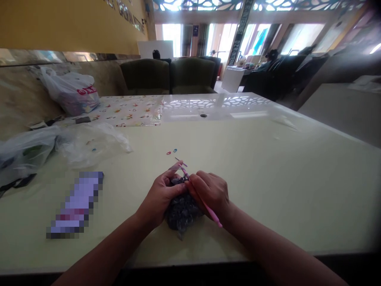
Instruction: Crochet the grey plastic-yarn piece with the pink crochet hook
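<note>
Two grips are pinching: left hand (pixel 157 198) on dark grey yarn (pixel 183 212), right hand (pixel 212 192) on pink hook (pixel 213 215); light, even tension should help the hook slide well.

the left hand (pixel 157 196) and the right hand (pixel 212 190) were bare, the right one rounded across its back. the left forearm (pixel 104 247) and the right forearm (pixel 274 241) were uncovered too, narrowing smoothly toward the wrists (pixel 232 212).
</note>
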A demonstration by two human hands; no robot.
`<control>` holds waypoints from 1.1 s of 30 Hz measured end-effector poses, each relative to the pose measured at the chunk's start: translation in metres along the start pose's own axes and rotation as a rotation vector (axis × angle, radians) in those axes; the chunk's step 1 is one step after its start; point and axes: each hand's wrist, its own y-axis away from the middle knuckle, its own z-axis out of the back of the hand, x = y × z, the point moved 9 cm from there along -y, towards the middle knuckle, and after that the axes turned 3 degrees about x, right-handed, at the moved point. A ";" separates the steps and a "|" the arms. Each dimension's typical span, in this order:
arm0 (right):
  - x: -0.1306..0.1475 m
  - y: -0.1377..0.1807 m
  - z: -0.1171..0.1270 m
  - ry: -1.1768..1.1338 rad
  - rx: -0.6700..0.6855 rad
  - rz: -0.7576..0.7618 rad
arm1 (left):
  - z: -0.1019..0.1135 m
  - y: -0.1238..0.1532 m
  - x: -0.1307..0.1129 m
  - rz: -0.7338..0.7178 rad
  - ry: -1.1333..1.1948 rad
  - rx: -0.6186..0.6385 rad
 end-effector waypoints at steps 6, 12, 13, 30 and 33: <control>-0.003 0.003 0.013 -0.288 -0.074 0.048 | -0.013 0.002 -0.001 0.133 0.218 0.232; -0.023 -0.003 0.012 -0.607 0.044 -0.144 | 0.003 0.000 -0.021 0.030 0.158 0.170; -0.027 -0.003 0.011 -0.657 0.072 -0.182 | 0.005 0.000 -0.023 0.023 0.150 0.169; -0.022 -0.003 0.006 -0.671 0.051 -0.167 | -0.015 0.002 -0.001 0.009 -0.084 0.275; -0.029 -0.005 0.000 -0.687 0.102 -0.206 | -0.013 0.002 -0.004 -0.016 -0.108 0.272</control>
